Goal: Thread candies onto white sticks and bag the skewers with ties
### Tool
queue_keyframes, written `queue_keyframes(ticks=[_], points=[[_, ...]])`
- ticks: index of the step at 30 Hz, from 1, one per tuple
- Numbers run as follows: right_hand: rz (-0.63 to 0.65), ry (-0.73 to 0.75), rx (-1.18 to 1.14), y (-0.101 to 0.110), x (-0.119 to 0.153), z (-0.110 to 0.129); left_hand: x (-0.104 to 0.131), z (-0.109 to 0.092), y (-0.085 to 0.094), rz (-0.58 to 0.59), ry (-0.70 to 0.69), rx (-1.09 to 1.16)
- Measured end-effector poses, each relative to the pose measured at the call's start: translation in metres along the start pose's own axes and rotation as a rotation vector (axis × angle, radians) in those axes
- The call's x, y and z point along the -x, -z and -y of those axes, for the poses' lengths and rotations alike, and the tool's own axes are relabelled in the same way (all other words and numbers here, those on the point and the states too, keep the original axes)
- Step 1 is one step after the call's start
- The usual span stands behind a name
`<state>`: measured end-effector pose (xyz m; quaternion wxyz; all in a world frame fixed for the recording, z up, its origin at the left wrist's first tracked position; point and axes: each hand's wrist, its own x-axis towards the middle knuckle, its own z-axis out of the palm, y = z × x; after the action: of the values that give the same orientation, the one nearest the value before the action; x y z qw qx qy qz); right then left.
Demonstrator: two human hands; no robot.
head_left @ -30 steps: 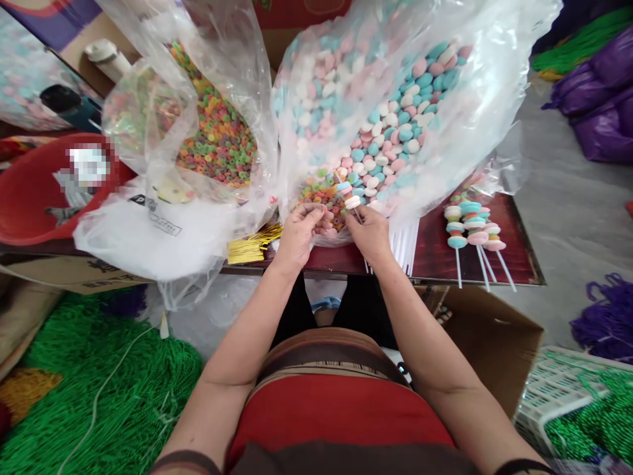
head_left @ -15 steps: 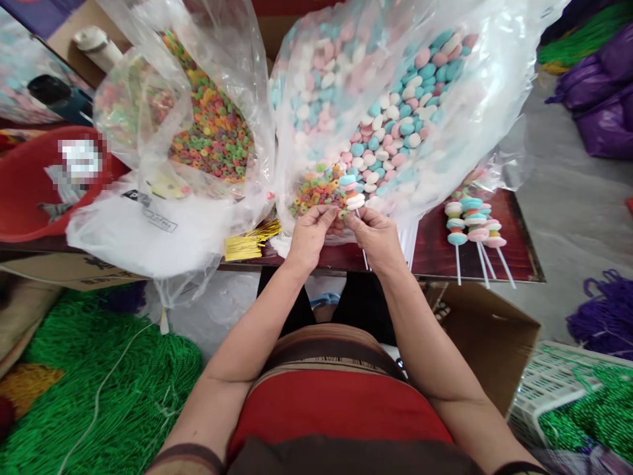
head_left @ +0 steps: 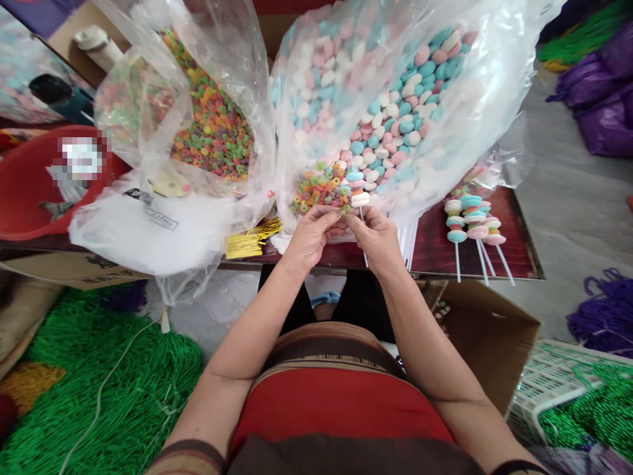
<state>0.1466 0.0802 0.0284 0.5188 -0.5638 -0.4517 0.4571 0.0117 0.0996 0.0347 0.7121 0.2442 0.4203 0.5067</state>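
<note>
My right hand (head_left: 380,239) is closed round the white stick of a candy skewer (head_left: 358,189), which carries blue, white and pink candies with an orange piece between them. Close beside it, my left hand (head_left: 313,236) has its thumb and fingers pressed together near a small green ring; whether it grips the ring is too small to tell. Small ring candies (head_left: 316,191) lie in a heap just beyond my fingers. Behind them, pink, white and blue candies (head_left: 390,132) fill a large clear bag (head_left: 469,112).
Several filled skewers (head_left: 477,221) lie at the table's (head_left: 519,244) right end. Yellow ties (head_left: 244,244) are left of my hands. A bag of ring candies (head_left: 212,125) and a red basin (head_left: 24,191) stand farther left. A cardboard box (head_left: 494,343) is below right.
The skewer has moved slightly to the right and stands more upright. My hands have shifted only a little and remain close together.
</note>
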Motion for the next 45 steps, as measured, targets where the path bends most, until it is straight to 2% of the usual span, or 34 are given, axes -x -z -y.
queue_keyframes(ticks=[3,7,11,14,19,27,34,40,45], points=[[0.062,-0.063,-0.023,0.011,0.02,0.009,-0.002,-0.007,0.001,-0.065,0.015,0.057],[0.255,-0.199,0.038,0.028,0.056,0.021,-0.005,-0.014,0.006,-0.078,-0.024,0.064],[0.276,-0.151,0.165,0.032,0.073,0.024,-0.005,-0.013,0.007,-0.08,-0.038,0.052],[0.255,-0.112,0.196,0.03,0.071,0.022,-0.004,-0.012,0.005,-0.044,-0.057,0.023],[0.269,-0.129,0.187,0.032,0.069,0.024,-0.001,-0.014,0.004,0.023,-0.06,0.06],[0.26,-0.139,0.181,0.035,0.072,0.023,0.001,-0.016,0.002,-0.012,0.007,0.055],[0.313,-0.128,0.246,0.035,0.069,0.024,0.004,-0.014,0.004,0.119,0.021,0.097],[0.257,-0.142,0.172,0.033,0.069,0.017,0.007,-0.012,-0.002,0.039,0.091,0.165],[0.219,-0.195,0.019,0.018,0.069,0.003,0.013,0.005,-0.012,0.021,0.124,0.163]])
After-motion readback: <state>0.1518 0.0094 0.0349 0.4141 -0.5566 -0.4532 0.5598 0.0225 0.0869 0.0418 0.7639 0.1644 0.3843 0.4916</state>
